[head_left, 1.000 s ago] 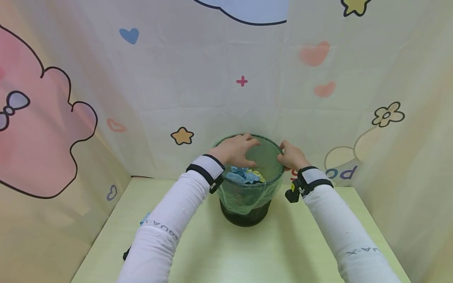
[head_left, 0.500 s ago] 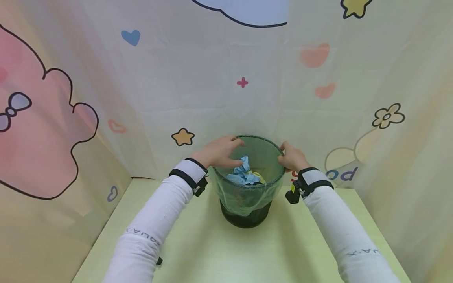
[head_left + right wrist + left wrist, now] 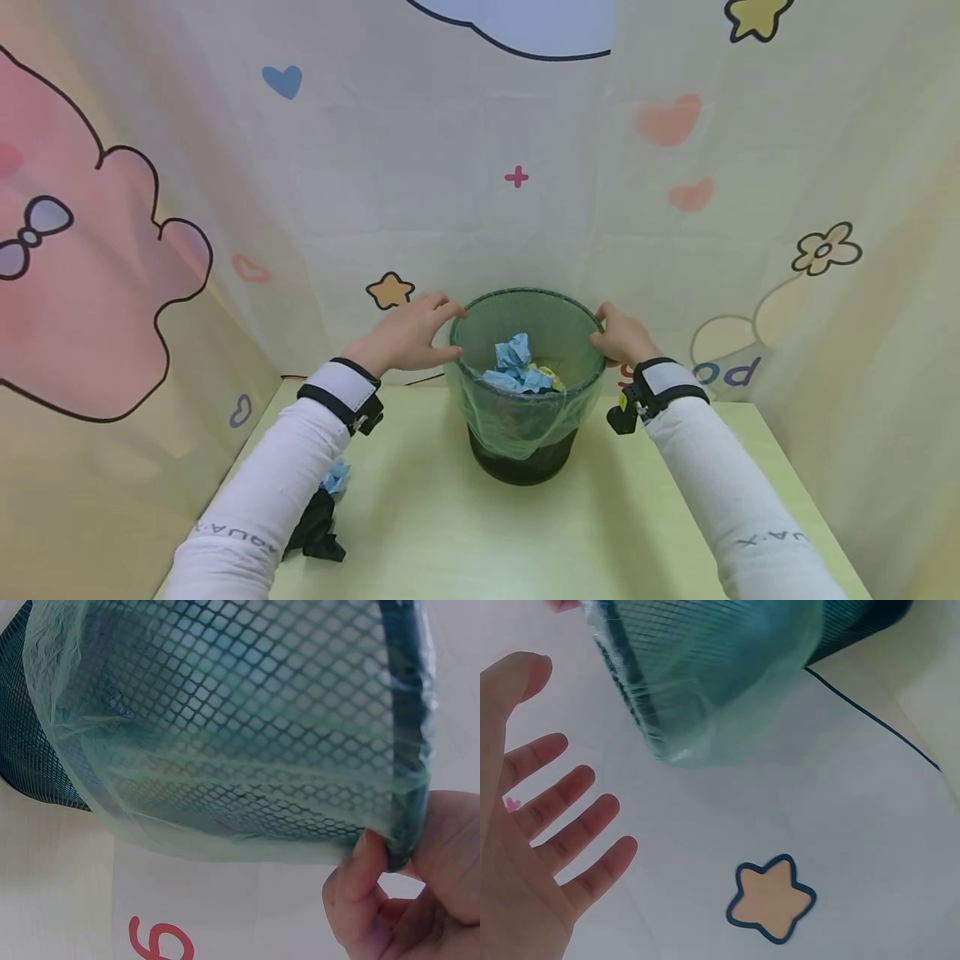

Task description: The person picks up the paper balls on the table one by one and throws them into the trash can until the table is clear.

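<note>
A black mesh trash bin [image 3: 522, 462] stands on the table, lined with a green translucent bag [image 3: 517, 425] folded over its rim. Inside lie crumpled blue paper [image 3: 513, 354] and something yellow [image 3: 553, 377]. My right hand [image 3: 624, 335] grips the bin's right rim, thumb and fingers on either side, as the right wrist view shows. To the left of the bin, my left hand [image 3: 408, 333] holds nothing. In the left wrist view, its spread, slightly bent fingers [image 3: 592, 874] are apart from the bag-covered rim.
At the table's left, a crumpled blue piece [image 3: 335, 477] and a crumpled black piece [image 3: 315, 529] lie partly behind my left sleeve [image 3: 247, 500]. A printed curtain [image 3: 420, 167] hangs close behind the bin.
My left hand has moved left, from over the bin to outside its left rim. The blue paper inside and the pieces at the table's left show more. My right hand stays on the rim.
</note>
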